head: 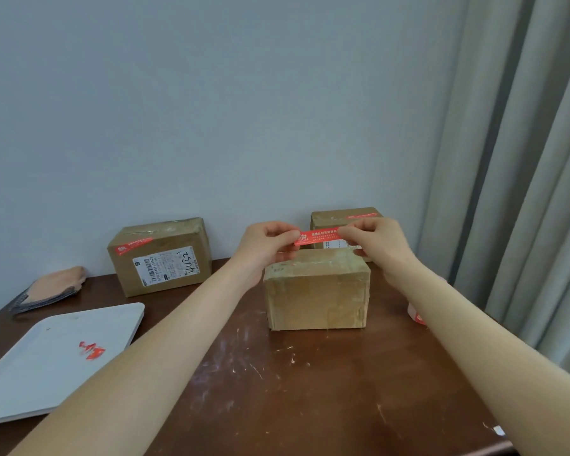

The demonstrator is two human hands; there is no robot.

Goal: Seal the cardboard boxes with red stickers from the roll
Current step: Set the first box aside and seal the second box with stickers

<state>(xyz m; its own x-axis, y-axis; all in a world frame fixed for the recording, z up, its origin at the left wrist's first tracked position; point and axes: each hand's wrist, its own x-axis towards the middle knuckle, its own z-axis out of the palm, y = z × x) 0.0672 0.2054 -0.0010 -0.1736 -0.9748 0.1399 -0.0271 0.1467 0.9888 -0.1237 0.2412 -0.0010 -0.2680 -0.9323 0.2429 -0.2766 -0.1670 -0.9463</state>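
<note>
Head view: both forearms reach forward over a brown table (277,390).
Left hand (267,245): fingers curled, pinching the left end of the red sticker (316,236).
Right hand (372,241): pinching the sticker's right end.
Red sticker: stretched flat between the hands, over the near box (316,294) below them.
Sticker roll (417,315): on the table beside the right forearm, partly hidden.
Far box (339,215): just behind the right hand.
Labelled box (160,258): well left of the left hand.
White tray (46,357): left of the left forearm, red scraps (92,350) on it.
</note>
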